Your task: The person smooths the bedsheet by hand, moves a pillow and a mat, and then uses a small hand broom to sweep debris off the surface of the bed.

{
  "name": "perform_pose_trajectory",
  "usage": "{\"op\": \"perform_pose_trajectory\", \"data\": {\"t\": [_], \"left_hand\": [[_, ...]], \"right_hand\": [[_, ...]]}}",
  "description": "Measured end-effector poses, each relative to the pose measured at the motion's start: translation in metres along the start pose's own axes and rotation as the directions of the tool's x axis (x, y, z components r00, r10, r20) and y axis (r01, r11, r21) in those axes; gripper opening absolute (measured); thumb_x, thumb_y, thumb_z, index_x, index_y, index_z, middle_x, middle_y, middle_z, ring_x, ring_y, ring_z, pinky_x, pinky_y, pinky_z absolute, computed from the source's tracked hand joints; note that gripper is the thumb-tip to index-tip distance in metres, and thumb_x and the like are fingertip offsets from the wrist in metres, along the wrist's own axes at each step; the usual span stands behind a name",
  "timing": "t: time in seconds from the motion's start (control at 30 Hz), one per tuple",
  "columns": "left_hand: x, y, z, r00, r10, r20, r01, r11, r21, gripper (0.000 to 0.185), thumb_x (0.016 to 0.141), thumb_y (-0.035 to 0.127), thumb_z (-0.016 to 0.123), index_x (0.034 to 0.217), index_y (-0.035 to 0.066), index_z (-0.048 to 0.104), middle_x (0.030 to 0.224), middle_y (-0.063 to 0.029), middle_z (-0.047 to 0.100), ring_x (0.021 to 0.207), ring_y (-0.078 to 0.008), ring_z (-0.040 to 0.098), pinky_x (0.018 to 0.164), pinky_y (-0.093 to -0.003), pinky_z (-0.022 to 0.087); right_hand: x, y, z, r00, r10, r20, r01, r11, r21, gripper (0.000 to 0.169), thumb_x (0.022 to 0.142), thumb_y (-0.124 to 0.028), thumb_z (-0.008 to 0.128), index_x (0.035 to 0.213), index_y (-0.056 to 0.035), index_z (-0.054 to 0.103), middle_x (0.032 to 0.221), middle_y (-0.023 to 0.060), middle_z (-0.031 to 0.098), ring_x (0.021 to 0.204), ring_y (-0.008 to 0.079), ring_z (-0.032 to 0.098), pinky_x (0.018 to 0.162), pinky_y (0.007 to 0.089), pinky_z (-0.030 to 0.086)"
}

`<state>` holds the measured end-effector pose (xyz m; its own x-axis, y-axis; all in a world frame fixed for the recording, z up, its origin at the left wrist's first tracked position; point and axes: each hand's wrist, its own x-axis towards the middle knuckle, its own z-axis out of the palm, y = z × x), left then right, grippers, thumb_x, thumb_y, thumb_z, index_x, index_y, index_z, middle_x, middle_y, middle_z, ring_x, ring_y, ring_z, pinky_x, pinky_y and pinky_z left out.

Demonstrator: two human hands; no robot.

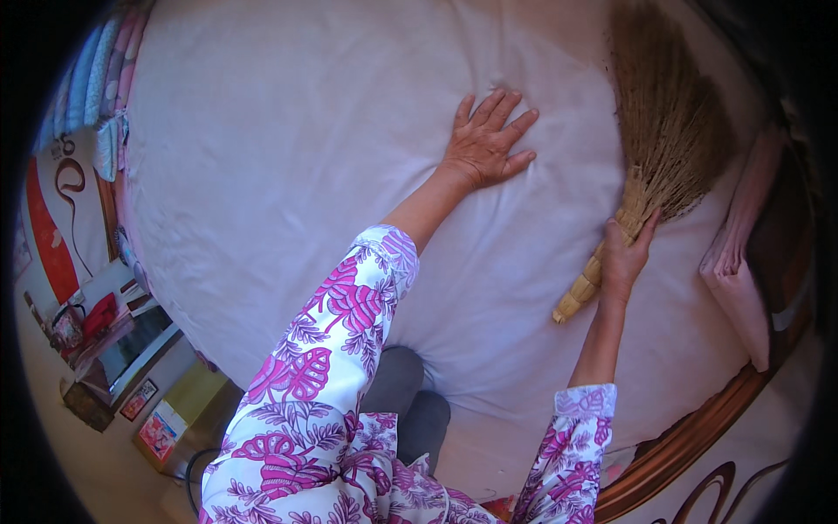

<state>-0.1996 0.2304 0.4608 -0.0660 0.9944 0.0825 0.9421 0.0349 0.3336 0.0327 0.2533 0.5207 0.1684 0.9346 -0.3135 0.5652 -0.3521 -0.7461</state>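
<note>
My left hand (488, 141) presses palm down on a pale bed sheet (275, 157), its fingers spread and nothing in it. Shallow creases run through the cloth around that hand. On the right, my right hand (625, 255) is wrapped around the bound handle of a straw broom (664, 124). The broom's bristles fan out away from me, over the sheet, and its handle end points back toward my body. My knees (399, 393), in dark grey trousers, rest on the near part of the bed.
Folded pink cloth (736, 288) lies along the right side, beside a brown wooden bed edge (707, 419). Stacked folded bedding (98, 78) stands at the far left. Below it are a cardboard box (196, 406) and a cluttered low surface holding a red item (99, 318).
</note>
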Motion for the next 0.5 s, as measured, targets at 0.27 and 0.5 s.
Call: {"op": "perform_pose_trajectory", "data": {"t": [0.27,0.5], "left_hand": [[0.000,0.001,-0.001,1.000,0.013,-0.024,-0.013,1.000,-0.006,0.053,0.071,0.046,0.054,0.120,0.026,0.047,0.132,-0.0043,0.035,0.123,-0.0211,0.028,0.100,-0.0495,0.013],[0.000,0.013,0.002,0.996,0.093,-0.004,-0.093,0.996,0.008,0.054,0.070,0.047,0.055,0.119,0.023,0.048,0.131,-0.0059,0.036,0.122,-0.0233,0.030,0.097,-0.0523,0.016]], "right_hand": [[0.001,0.025,0.017,0.977,-0.171,-0.128,0.155,0.980,-0.125,0.071,0.068,-0.019,0.057,0.131,-0.0033,0.028,0.127,0.0198,0.039,0.116,0.0305,0.040,0.096,0.0316,0.031],[0.000,0.029,0.006,0.983,-0.120,-0.142,0.090,0.975,-0.201,0.073,0.066,-0.022,0.059,0.131,-0.0050,0.030,0.118,0.0194,0.047,0.108,0.0323,0.046,0.091,0.0332,0.036]]}}
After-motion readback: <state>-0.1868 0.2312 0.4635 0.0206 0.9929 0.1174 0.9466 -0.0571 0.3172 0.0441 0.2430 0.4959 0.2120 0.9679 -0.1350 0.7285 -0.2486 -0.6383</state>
